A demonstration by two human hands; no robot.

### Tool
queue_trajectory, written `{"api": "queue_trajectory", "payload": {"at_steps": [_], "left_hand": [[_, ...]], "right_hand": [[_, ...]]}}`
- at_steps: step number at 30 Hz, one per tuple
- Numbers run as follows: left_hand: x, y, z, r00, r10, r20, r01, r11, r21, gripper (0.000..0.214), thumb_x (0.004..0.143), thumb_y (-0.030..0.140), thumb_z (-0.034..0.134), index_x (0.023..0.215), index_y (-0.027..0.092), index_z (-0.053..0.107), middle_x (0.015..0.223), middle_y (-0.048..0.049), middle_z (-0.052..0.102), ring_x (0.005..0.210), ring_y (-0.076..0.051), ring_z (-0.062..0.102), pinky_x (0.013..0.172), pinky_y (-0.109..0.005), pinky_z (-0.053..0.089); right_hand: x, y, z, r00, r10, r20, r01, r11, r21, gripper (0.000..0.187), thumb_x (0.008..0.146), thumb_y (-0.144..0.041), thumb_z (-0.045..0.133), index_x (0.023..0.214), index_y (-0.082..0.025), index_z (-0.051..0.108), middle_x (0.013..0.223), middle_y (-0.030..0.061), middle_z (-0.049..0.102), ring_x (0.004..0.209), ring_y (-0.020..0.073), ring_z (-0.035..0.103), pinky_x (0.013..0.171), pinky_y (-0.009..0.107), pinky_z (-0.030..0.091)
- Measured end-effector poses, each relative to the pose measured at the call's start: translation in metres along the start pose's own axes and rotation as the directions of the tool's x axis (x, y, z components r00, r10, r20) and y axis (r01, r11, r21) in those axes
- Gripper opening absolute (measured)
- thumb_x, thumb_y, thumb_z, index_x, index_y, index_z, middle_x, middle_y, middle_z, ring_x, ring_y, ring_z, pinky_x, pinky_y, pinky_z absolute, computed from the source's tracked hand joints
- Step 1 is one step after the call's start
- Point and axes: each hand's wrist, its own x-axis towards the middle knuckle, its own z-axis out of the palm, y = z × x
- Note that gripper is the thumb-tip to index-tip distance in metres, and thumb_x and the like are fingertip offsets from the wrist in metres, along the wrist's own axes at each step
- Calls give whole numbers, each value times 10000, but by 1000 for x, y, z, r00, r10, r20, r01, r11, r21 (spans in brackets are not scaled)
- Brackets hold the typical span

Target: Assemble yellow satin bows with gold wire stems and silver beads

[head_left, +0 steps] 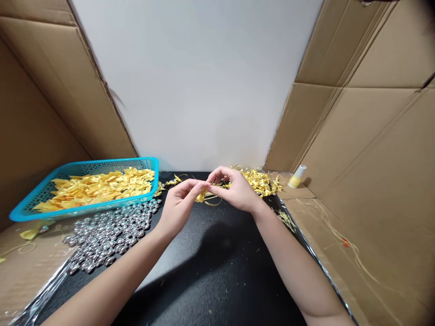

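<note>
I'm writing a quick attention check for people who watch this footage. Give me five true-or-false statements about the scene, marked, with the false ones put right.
1. The blue basket holds yellow strips. True.
2. The thread spool stands beside the basket. False: it is on the far side of the scene, to the right of both hands.
3. The silver beads are spread outside the basket. True.
4. The left hand and the right hand are wide apart. False: their fingertips come together, with a yellow piece just below.
5. The table has a white top. False: it is black.
</note>
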Motion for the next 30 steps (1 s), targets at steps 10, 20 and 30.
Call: {"api": "queue_trajectory", "payload": {"at_steps": [10, 20, 30], "left_hand": [[5, 0, -6, 990, 76, 116, -75, 997, -10, 262, 860, 405, 603, 739, 180, 658, 776, -24, 675, 761, -162, 594, 738, -260, 465], [8, -3, -7, 960, -19, 281, 28, 999, -30, 308, 903, 395, 532, 698, 173, 590, 812, -17, 595, 750, -140, 496, 697, -246, 391], [8, -2, -9, 936, -18, 352, 61, 992, -112, 287, 923, 328, 476, 686, 189, 560, 964, -30, 560, 904, -179, 497, 814, -279, 383]], "right_hand": [[0, -7, -1, 992, -98, 78, 103, 993, -64, 63, 813, -200, 619, 845, -201, 565, 882, 9, 602, 850, 142, 533, 812, 290, 421], [-1, -11, -22, 948, -77, 308, 84, 996, -9, 107, 832, -211, 608, 766, -183, 528, 887, 14, 527, 837, 129, 523, 821, 285, 429], [-2, -14, -14, 993, -81, 82, 79, 996, 27, 122, 848, -233, 593, 755, -184, 530, 833, 4, 554, 789, 125, 523, 782, 285, 433]]}}
